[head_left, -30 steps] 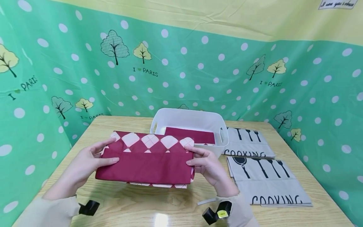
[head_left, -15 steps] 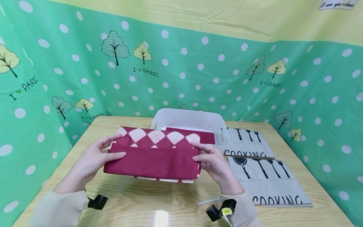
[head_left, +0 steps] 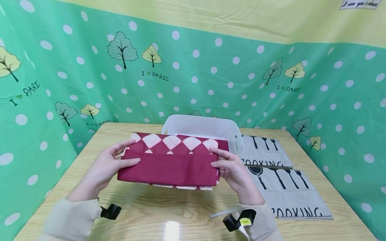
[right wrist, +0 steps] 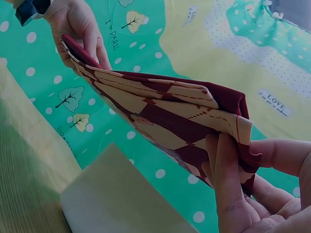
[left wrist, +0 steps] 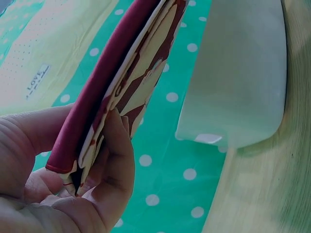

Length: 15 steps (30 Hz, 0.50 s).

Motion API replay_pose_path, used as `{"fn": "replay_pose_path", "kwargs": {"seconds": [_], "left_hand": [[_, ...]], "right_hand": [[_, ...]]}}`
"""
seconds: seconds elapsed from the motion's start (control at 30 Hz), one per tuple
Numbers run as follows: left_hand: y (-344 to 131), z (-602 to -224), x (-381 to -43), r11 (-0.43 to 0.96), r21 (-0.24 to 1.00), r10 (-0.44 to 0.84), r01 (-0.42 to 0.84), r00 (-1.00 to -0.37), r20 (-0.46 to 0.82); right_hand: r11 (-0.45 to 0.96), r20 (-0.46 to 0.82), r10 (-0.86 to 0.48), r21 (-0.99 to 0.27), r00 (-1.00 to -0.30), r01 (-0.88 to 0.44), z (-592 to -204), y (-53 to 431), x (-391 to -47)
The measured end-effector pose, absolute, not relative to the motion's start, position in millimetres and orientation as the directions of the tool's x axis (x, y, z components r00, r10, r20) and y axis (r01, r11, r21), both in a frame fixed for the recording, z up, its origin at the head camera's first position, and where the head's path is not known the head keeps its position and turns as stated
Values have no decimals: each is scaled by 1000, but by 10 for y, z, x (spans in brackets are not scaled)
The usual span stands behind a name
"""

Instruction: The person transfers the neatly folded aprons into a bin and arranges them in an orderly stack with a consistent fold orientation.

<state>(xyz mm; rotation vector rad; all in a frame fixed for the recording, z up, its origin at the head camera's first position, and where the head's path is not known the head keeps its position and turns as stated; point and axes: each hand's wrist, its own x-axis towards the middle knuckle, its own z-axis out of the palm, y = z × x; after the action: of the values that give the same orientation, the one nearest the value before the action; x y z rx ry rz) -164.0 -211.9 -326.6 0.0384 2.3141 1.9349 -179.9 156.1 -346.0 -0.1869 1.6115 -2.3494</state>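
Note:
A folded dark red cloth (head_left: 172, 169) with a band of white diamonds is held up in front of the white basket (head_left: 199, 124). My left hand (head_left: 104, 169) pinches its left end, thumb on the near face and fingers behind. At the opposite end my right hand (head_left: 234, 172) grips the cloth the same way. In the right wrist view, the cloth's layers (right wrist: 170, 114) show stacked between thumb and fingers. A second dark red cloth (head_left: 223, 144) lies inside the basket, mostly hidden behind the held one.
Two grey folded cloths printed COOKING with utensils, a nearer one (head_left: 289, 194) and a farther one (head_left: 265, 150), lie on the table's right side. A thin pale strip (head_left: 223, 213) sits near my right wrist. A green curtain (head_left: 193, 73) hangs behind the table.
Both hands have moved the held red cloth to the right and slightly up in the head view, so it now covers more of the basket's front. The grip stays the same.

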Motion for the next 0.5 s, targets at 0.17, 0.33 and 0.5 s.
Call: {"fn": "replay_pose_path", "kwargs": {"seconds": [0.17, 0.33, 0.5], "left_hand": [[-2056, -3254, -1660, 164, 984, 106, -65, -991, -83], [-2001, -3239, -1690, 149, 986, 112, -73, -990, -90], [-1966, -3247, -1720, 130, 990, 118, -62, -990, -77]], "right_hand": [[-327, -68, -283, -931, -957, 162, -3440, 1615, -1802], [-327, -58, -280, -933, -958, 152, -3418, 1659, -1816], [-341, -39, -291, -929, -956, 141, -3404, 1696, -1840]]}}
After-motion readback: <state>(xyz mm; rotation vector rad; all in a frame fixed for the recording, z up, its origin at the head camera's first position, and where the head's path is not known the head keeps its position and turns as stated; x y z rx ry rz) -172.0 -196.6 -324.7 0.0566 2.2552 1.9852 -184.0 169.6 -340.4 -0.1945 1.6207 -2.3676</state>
